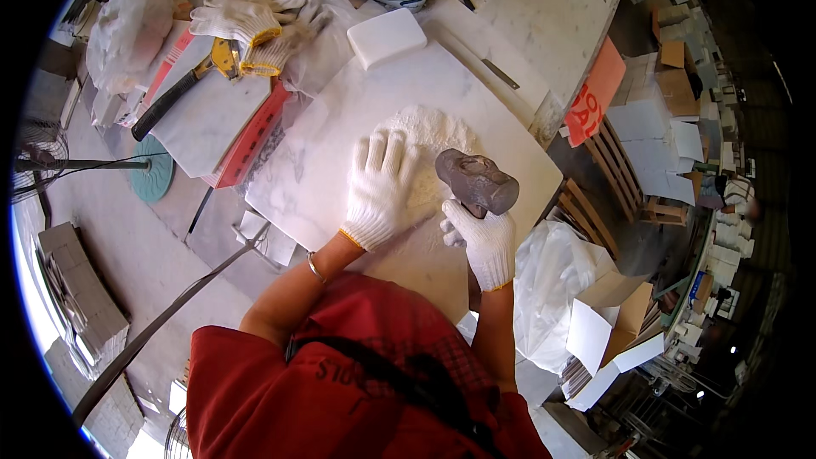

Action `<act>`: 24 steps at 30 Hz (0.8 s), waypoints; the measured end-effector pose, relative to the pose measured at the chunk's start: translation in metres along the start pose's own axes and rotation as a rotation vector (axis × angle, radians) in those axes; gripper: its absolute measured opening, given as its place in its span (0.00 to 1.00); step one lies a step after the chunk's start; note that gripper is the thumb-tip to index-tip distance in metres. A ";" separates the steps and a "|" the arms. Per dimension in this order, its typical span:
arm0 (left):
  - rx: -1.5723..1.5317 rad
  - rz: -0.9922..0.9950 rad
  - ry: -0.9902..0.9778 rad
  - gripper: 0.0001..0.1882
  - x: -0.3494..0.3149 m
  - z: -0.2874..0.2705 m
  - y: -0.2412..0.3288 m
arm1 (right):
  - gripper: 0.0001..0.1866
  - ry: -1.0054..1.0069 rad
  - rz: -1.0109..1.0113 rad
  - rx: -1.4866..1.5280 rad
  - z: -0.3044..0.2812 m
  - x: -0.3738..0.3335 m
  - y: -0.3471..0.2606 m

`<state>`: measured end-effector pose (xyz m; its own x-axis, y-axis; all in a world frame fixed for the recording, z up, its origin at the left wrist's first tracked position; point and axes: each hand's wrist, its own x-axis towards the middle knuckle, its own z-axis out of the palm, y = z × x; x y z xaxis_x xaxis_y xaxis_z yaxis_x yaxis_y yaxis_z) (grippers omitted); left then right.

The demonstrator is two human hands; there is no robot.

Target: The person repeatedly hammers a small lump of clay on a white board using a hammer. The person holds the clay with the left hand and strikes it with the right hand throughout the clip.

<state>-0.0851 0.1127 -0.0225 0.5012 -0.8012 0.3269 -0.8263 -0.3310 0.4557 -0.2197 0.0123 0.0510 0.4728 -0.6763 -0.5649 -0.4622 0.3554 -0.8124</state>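
My left hand (379, 186), in a white knit glove, lies palm down with its fingers stretched out along the near edge of a white powder heap (435, 131). What is under the palm is hidden. In my gloved right hand (484, 245) is a club hammer (478, 182); the fingers wrap its handle, which they mostly hide. Its dark, worn metal head shows above the fist, to the right of the powder. Beneath both hands is a pale marble-like slab (314, 155) dusted with white. A white rounded block (387, 38) rests at the slab's far end.
At the far left lie spare knit gloves (246, 20), a black-handled tool (174, 102) with a yellow head, and a plastic bag (129, 30). A flat metal blade (501, 74) lies beyond the slab. To the right are wooden slats (614, 168) and an open carton (614, 323).
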 end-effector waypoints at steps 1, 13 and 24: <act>-0.009 -0.004 -0.017 0.44 0.001 -0.003 0.001 | 0.12 0.011 0.043 0.012 0.002 0.006 0.008; -0.005 0.016 0.027 0.43 0.000 0.002 0.000 | 0.11 -0.022 0.105 0.018 -0.002 0.014 0.010; 0.069 0.001 -0.020 0.45 -0.002 0.009 -0.003 | 0.12 -0.066 0.166 -0.002 0.012 0.030 0.024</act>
<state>-0.0857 0.1109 -0.0321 0.4960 -0.8109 0.3105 -0.8428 -0.3636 0.3967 -0.2073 0.0080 0.0129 0.4381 -0.5649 -0.6993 -0.5392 0.4573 -0.7072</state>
